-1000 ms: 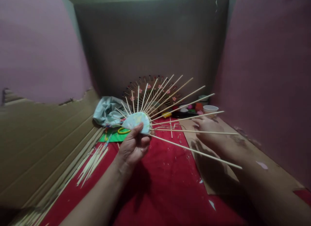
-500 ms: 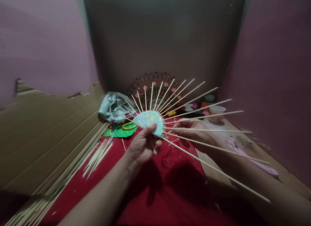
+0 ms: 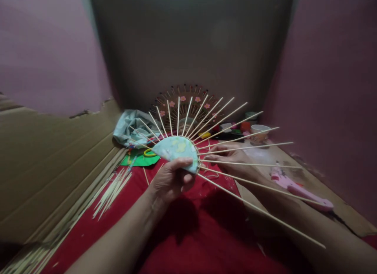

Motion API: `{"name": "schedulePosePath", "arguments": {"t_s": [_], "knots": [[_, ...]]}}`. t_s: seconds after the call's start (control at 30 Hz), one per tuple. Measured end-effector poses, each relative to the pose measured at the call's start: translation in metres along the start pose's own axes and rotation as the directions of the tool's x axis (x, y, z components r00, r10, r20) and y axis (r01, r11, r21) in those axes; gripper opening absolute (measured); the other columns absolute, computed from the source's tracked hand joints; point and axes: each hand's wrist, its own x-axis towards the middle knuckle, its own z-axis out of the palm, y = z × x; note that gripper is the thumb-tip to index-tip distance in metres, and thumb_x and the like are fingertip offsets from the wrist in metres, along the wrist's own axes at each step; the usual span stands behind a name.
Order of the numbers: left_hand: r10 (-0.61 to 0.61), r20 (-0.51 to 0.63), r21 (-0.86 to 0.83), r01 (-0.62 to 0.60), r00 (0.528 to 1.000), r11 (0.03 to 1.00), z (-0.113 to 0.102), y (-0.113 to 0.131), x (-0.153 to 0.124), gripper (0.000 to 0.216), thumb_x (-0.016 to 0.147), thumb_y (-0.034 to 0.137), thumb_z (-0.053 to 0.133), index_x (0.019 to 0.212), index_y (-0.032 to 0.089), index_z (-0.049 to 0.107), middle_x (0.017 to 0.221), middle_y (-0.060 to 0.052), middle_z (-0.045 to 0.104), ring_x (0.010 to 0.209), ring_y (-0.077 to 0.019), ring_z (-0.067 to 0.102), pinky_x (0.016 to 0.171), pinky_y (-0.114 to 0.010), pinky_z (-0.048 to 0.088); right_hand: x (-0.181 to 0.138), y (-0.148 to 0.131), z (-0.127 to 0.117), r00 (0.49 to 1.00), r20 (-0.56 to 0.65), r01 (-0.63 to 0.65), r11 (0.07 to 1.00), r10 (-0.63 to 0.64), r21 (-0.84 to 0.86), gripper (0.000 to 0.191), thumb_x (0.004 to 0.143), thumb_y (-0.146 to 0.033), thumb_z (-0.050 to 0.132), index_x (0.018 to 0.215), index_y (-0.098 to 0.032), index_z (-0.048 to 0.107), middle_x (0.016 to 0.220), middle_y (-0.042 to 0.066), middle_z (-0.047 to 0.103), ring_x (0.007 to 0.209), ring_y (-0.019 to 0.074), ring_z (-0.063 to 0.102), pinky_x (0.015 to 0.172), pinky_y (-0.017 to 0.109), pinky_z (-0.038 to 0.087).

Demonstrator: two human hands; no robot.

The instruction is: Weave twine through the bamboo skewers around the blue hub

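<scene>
My left hand (image 3: pixel 172 179) grips the lower right part of a light blue patterned half-round fan base (image 3: pixel 173 146), thumb on its front face. Thin wooden sticks (image 3: pixel 178 116) spread from its curved edge like rays. My right hand (image 3: pixel 232 158) is behind the sticks on the right, its fingers pinched together close to the base's edge. A thin string (image 3: pixel 212 172) loops just below those fingertips and seems to run to them; the pinch itself is partly hidden by the sticks. Stringy wrapping shows along the base's edge at the stick roots.
A finished-looking stick fan with pink flowers (image 3: pixel 197 99) stands at the back. Loose sticks (image 3: pixel 113 191) lie left on red cloth (image 3: pixel 176 250), near a green sheet (image 3: pixel 141 160) and yellow-handled scissors (image 3: pixel 149 152). At right are a white cup (image 3: pixel 259 133) and pink glue gun (image 3: pixel 306 193).
The view has shifted slightly. The fan base has turned a little, showing more sticks on its left. My right fingers stay pinched near the edge, slightly closer to it.
</scene>
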Motion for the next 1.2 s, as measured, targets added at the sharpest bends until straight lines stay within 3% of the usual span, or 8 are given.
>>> {"name": "schedulePosePath", "arguments": {"t_s": [0.17,0.37,0.6,0.7,0.83,0.9,1.2], "knots": [[0.037,-0.051,-0.005,-0.037,0.998,0.999,0.001,-0.001,-0.001,0.012,0.063,0.014,0.063,0.059,0.011,0.052,0.042,0.002,0.049,0.031,-0.0039,0.038,0.027,-0.013,0.031,0.002,0.006,-0.013,0.997,-0.059,0.04,0.967,-0.057,-0.253,0.019,0.07,-0.035,0.064,0.063,-0.017,0.063,0.059,0.0,0.056,0.055,0.0121,0.047,0.052,0.026,0.037],[0.04,-0.035,-0.011,-0.04,0.999,0.999,0.0,0.001,-0.002,0.014,0.065,0.015,0.062,0.059,0.012,0.05,0.047,0.0,0.051,0.032,-0.003,0.038,0.028,-0.013,0.029,0.003,0.018,-0.026,0.988,-0.136,0.038,0.961,-0.078,-0.274,0.019,0.072,-0.034,0.063,0.062,-0.018,0.06,0.06,0.002,0.056,0.054,0.0129,0.047,0.049,0.027,0.034],[0.043,-0.085,-0.07,-0.049,0.995,0.996,0.001,0.003,-0.003,0.014,0.068,0.011,0.058,0.058,0.014,0.048,0.044,0.003,0.047,0.032,-0.0043,0.039,0.027,-0.013,0.03,0.003,0.018,-0.029,0.988,-0.131,-0.074,0.996,0.08,0.05,0.021,0.069,-0.037,0.065,0.064,-0.018,0.056,0.053,-0.004,0.045,0.043,0.0064,0.033,0.04,0.024,0.023],[0.034,-0.078,-0.076,-0.04,0.996,0.996,0.002,0.003,-0.003,0.014,0.069,0.01,0.058,0.059,0.013,0.048,0.044,0.004,0.045,0.033,-0.004,0.039,0.027,-0.013,0.029,0.003,0.017,-0.033,0.996,-0.061,-0.057,0.976,0.072,0.211,0.019,0.067,-0.031,0.067,0.06,-0.018,0.056,0.057,-0.003,0.048,0.048,0.0075,0.04,0.045,0.024,0.032],[0.036,-0.096,-0.107,-0.046,0.995,0.993,0.001,0.004,-0.003,0.014,0.068,0.009,0.059,0.061,0.014,0.047,0.045,0.005,0.045,0.032,-0.0033,0.039,0.027,-0.012,0.03,0.003,0.019,-0.041,0.983,0.144,-0.17,0.884,0.118,0.435,0.014,0.066,-0.026,0.066,0.06,-0.02,0.056,0.058,-0.002,0.049,0.052,0.0106,0.044,0.057,0.029,0.042],[0.046,-0.11,-0.131,-0.06,0.993,0.99,0.0,0.004,-0.002,0.014,0.068,0.008,0.059,0.064,0.014,0.047,0.047,0.005,0.047,0.032,-0.0032,0.04,0.028,-0.012,0.03,0.003,0.02,-0.045,0.978,0.147,-0.201,0.866,0.149,0.458,0.014,0.067,-0.03,0.065,0.06,-0.02,0.056,0.054,-0.002,0.047,0.05,0.0113,0.043,0.059,0.032,0.044],[0.081,-0.15,-0.197,-0.11,0.985,0.974,0.002,0.007,0.0,0.018,0.067,0.005,0.058,0.066,0.015,0.044,0.051,0.005,0.05,0.032,-0.0014,0.041,0.029,-0.011,0.031,-0.003,0.015,-0.052,0.991,-0.031,-0.109,0.913,0.132,0.394,0.012,0.065,-0.035,0.066,0.063,-0.025,0.06,0.057,0.001,0.055,0.055,0.015,0.05,0.058,0.033,0.044]]}}
